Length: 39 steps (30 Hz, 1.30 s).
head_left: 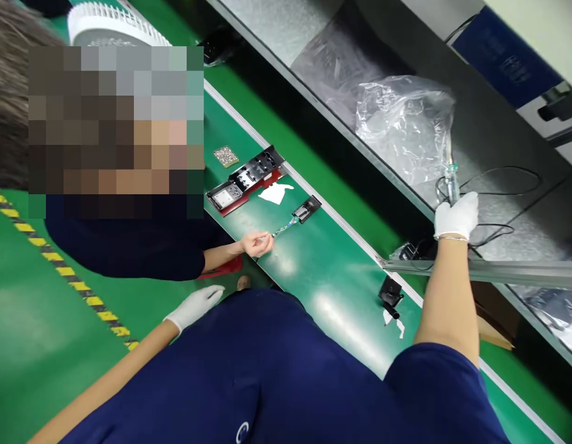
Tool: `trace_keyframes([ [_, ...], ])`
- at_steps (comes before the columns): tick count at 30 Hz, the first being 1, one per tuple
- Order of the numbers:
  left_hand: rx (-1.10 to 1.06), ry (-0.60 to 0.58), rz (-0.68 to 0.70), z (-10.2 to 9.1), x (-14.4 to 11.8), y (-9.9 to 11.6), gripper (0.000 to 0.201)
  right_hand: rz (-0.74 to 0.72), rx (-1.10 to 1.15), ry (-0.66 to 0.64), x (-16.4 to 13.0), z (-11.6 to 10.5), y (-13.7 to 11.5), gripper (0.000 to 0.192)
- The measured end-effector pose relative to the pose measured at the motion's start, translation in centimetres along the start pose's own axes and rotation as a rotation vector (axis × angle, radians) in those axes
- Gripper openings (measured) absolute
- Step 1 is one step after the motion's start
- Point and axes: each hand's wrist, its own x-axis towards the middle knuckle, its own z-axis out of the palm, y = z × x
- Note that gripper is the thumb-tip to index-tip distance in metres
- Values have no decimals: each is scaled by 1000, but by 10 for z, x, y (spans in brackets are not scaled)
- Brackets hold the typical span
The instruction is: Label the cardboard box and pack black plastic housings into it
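My right hand, in a white glove, reaches over the bench's raised shelf. Its fingers are closed around a slim tool with a clear handle and a teal collar; it looks like a screwdriver, though its far end blends into a clear plastic bag. My left hand, also gloved, hangs low beside my body with the fingers stretched out and nothing in it. Nearest my right arm on the green bench lies a small black plastic part with scraps of white paper.
A co-worker's bare hand holds a thin tool against a small black part. Beyond lie a long black housing and a metallic square. Black cables loop across the shelf; a metal rail crosses by my forearm.
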Motion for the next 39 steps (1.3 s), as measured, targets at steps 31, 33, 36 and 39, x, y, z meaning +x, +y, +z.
trace_keyframes([
  [31,-12,192,432,-36,74,105,39,-706,401,-740,-330,-18,-261,24],
  [33,-16,194,421,-33,74,104,39,-725,429,-763,-329,-16,-260,17],
  [36,-33,202,415,-30,73,103,38,-799,446,-784,-327,-14,-254,16],
  [39,-40,200,425,-28,71,104,39,-872,388,-783,-326,-15,-248,19],
])
